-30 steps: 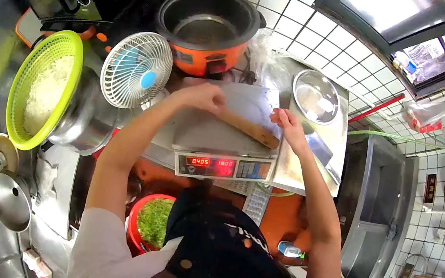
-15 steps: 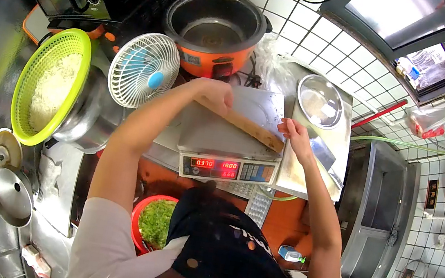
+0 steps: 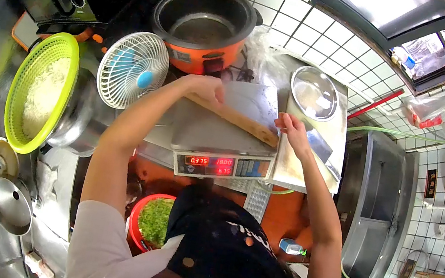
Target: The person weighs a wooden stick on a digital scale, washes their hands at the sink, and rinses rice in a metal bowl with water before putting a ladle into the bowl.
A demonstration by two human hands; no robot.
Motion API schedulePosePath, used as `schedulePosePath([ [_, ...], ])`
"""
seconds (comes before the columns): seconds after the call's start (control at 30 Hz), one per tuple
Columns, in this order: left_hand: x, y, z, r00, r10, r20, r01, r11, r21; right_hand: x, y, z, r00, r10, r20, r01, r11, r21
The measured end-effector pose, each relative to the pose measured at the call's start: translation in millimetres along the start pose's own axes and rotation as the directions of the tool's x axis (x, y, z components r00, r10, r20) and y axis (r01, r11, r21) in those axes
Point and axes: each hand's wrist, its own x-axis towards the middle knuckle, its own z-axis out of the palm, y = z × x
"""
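Readout on the digital scale (image 3: 223, 165) has climbed from 0.370 to 0.375 since the last frame; otherwise only slight drift, mostly of my view. From my remote post I log the wooden bar (image 3: 245, 124) slanting across the platform. Left hand (image 3: 207, 87) is curled over its far end, apparently gripping it. Right hand (image 3: 293, 130) hovers near the other end, fingers bent together; can't tell whether they pinch anything. Progress, my judgement: bar placed, display lit, left-hand hold not yet released. Cleaver (image 3: 320, 146) and steel bowl (image 3: 313, 93) sit on the cutting board (image 3: 294, 166) alongside, untouched.
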Motion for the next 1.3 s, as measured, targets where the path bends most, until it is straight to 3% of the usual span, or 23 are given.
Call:
schedulePosePath([
  [0.3,4.0,-12.8,6.3,1.000,-0.009,-0.015,0.009,1.000,-0.022,2.6,-2.3,5.2,0.999,-0.020,-0.024,0.020,1.000,-0.020],
  [0.4,4.1,-15.6,9.6,0.999,-0.016,-0.043,0.016,1.000,-0.015,6.2,-2.5,13.9,0.994,-0.102,-0.051,0.091,0.979,-0.183],
  [0.5,-6.6,0.5,8.6,0.998,-0.025,-0.066,0.025,1.000,0.010,-7.2,-22.8,37.6,0.955,-0.295,0.029,0.272,0.835,-0.479],
  [0.6,-7.4,2.9,8.8,0.998,-0.026,-0.059,0.026,1.000,0.002,-4.5,-28.6,66.0,0.850,-0.488,0.195,0.478,0.563,-0.674],
  [0.7,-5.5,-4.7,11.1,0.998,-0.013,-0.062,0.011,0.999,-0.032,-3.0,-49.5,98.8,0.865,-0.425,0.265,0.461,0.467,-0.755],
  [0.9,-4.9,-9.9,18.4,0.996,-0.012,-0.094,0.006,0.998,-0.062,11.0,-56.0,131.3,0.881,-0.369,0.296,0.441,0.415,-0.796],
  [1.03,3.2,-38.3,34.1,0.985,0.063,-0.158,-0.081,0.991,-0.109,21.6,-45.2,132.4,0.860,-0.412,0.302,0.470,0.406,-0.783],
  [1.1,-5.2,-28.9,32.1,0.987,0.040,-0.155,-0.050,0.997,-0.065,18.4,-44.9,129.8,0.836,-0.457,0.303,0.500,0.407,-0.764],
  [1.2,-16.8,-4.9,24.0,0.995,-0.013,-0.104,0.011,1.000,-0.023,13.0,-51.6,123.2,0.863,-0.412,0.292,0.493,0.558,-0.668],
  [1.3,-21.5,3.2,24.0,0.989,-0.011,-0.148,0.008,1.000,-0.020,11.0,-62.9,113.9,0.837,-0.431,0.338,0.538,0.532,-0.654],
])
